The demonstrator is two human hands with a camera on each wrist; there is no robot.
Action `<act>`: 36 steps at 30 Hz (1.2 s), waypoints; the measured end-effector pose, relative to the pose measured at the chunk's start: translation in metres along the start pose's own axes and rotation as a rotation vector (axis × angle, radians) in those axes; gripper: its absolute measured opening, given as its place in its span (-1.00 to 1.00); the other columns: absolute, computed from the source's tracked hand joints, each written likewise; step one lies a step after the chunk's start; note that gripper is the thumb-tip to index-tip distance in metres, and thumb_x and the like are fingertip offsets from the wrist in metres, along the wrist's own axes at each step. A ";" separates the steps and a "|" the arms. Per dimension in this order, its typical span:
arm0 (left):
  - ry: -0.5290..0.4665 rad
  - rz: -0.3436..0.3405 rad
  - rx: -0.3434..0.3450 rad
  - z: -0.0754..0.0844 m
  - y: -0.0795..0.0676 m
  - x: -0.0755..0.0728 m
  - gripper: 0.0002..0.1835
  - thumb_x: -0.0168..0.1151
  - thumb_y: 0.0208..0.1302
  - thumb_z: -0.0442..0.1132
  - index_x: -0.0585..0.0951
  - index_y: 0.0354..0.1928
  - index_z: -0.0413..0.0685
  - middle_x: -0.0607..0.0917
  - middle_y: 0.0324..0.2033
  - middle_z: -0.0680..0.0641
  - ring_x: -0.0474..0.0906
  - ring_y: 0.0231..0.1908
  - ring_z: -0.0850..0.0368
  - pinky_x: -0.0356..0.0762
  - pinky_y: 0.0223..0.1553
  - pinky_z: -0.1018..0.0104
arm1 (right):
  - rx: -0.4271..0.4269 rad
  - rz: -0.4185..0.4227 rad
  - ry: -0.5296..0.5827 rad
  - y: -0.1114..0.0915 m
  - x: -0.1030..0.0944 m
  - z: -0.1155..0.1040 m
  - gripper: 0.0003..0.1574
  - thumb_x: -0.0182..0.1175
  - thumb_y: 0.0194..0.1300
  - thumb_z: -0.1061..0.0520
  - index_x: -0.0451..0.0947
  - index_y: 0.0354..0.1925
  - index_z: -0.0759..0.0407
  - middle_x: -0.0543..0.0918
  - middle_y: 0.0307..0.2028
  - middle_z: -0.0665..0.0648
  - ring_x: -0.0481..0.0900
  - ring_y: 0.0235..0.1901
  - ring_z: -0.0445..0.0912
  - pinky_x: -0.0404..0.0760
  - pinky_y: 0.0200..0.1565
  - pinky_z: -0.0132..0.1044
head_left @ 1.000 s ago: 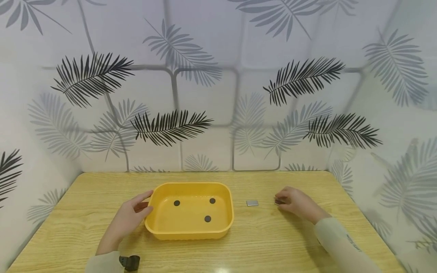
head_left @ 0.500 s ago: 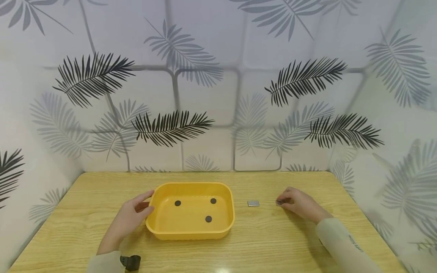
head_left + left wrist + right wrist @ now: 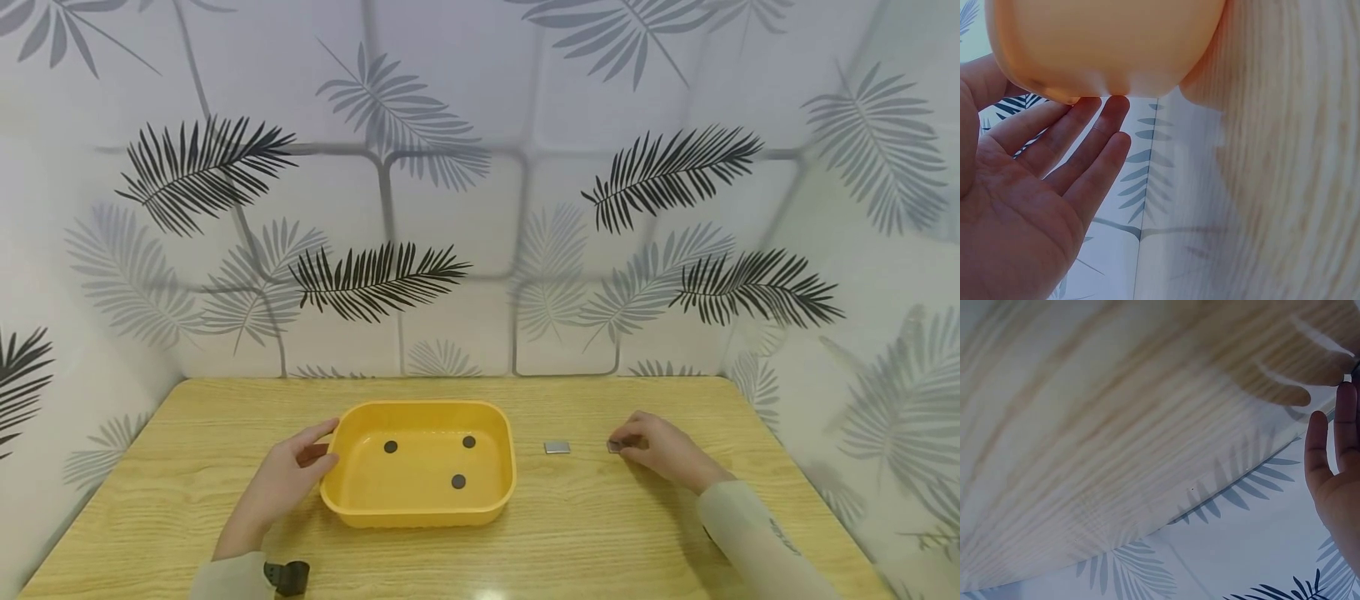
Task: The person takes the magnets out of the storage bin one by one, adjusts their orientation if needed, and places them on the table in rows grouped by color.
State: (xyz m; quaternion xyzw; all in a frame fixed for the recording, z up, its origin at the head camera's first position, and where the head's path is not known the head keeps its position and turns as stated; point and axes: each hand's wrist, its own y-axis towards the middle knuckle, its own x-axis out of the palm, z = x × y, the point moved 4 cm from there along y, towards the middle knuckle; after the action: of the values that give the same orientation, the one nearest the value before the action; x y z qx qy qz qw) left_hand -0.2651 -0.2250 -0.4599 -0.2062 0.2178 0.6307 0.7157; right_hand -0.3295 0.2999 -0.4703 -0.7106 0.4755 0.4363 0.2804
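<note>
- We see the left hand (image 3: 285, 471) reaching in from the near left, its fingers (image 3: 1098, 170) relaxed and slightly spread; the tips touch the outer wall of the yellow tub, thumb and forefinger parted at its rim.
- We see the right hand (image 3: 663, 450) low over the bench (image 3: 570, 542), knuckles up, forearm slanting in from the near right, thumb and fingers pinching a small grey piece.
- The yellow tub (image 3: 416, 482) sits upright on the bench, near the left hand; on its floor we count three dark discs (image 3: 458, 482), two toward the far side and one toward the near side.
- The small grey piece (image 3: 615, 447) lies between the right fingertips (they partly cover it, so we cannot tell its full shape).
- A grey rectangular piece (image 3: 557, 447) lies flat on the bench, between the tub and the right hand, touching neither.
</note>
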 end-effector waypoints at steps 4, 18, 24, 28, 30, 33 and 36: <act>-0.003 0.000 0.002 -0.001 0.000 0.000 -0.36 0.19 0.52 -0.23 0.30 0.55 -0.17 0.45 0.42 -0.40 0.58 0.27 -0.30 0.75 0.10 0.09 | -0.007 0.003 0.015 -0.002 -0.001 -0.001 -0.78 0.37 0.35 0.19 0.76 -0.03 0.10 0.66 -0.16 0.02 0.61 -0.13 -0.13 0.68 -0.01 -0.13; -0.001 0.006 -0.006 0.000 0.000 0.001 -0.36 0.19 0.52 -0.23 0.30 0.56 -0.16 0.48 0.39 -0.39 0.59 0.27 -0.29 0.75 0.11 0.06 | 0.006 -0.017 0.019 -0.003 -0.002 -0.002 -0.77 0.39 0.32 0.19 0.76 -0.04 0.11 0.66 -0.17 0.03 0.59 -0.14 -0.14 0.67 -0.02 -0.15; -0.011 -0.002 -0.006 0.000 -0.001 0.000 -0.36 0.19 0.52 -0.23 0.30 0.56 -0.15 0.45 0.42 -0.39 0.57 0.29 -0.29 0.74 0.13 0.06 | 0.005 -0.003 0.000 -0.003 -0.003 -0.003 -0.74 0.38 0.33 0.18 0.75 -0.01 0.13 0.68 -0.14 0.04 0.62 -0.10 -0.10 0.68 0.04 -0.05; -0.002 -0.001 0.002 0.000 0.000 -0.001 -0.36 0.19 0.52 -0.23 0.30 0.55 -0.17 0.41 0.45 -0.39 0.56 0.29 -0.30 0.74 0.13 0.05 | 0.000 0.024 -0.015 -0.001 -0.008 -0.011 -0.64 0.36 0.36 0.14 0.70 0.09 0.18 0.70 -0.05 0.09 0.64 -0.01 0.02 0.68 0.10 0.06; 0.001 0.000 0.002 0.000 0.000 -0.001 -0.36 0.20 0.52 -0.23 0.30 0.55 -0.17 0.41 0.45 -0.39 0.57 0.28 -0.30 0.74 0.11 0.08 | -0.013 0.041 -0.029 0.002 -0.011 -0.017 -0.62 0.35 0.38 0.12 0.69 0.12 0.19 0.70 -0.02 0.11 0.64 0.02 0.07 0.67 0.11 0.10; -0.001 0.002 0.001 0.001 0.001 -0.002 -0.36 0.20 0.52 -0.23 0.31 0.55 -0.17 0.42 0.44 -0.39 0.58 0.28 -0.29 0.75 0.10 0.09 | -0.033 0.059 -0.053 0.008 -0.015 -0.028 -0.64 0.32 0.40 0.13 0.69 0.12 0.19 0.69 0.00 0.13 0.63 0.05 0.11 0.66 0.11 0.12; -0.002 0.002 0.002 0.001 0.001 -0.002 -0.36 0.20 0.52 -0.23 0.31 0.55 -0.17 0.41 0.44 -0.39 0.57 0.28 -0.30 0.75 0.10 0.08 | -0.067 0.075 -0.085 0.015 -0.017 -0.039 -0.67 0.31 0.39 0.18 0.71 0.09 0.18 0.70 -0.03 0.13 0.65 0.01 0.09 0.68 0.06 0.09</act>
State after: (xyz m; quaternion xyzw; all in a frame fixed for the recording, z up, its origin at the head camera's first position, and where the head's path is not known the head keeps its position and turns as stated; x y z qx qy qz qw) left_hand -0.2662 -0.2255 -0.4578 -0.2045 0.2178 0.6313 0.7157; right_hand -0.3317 0.2693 -0.4372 -0.6820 0.4746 0.4919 0.2601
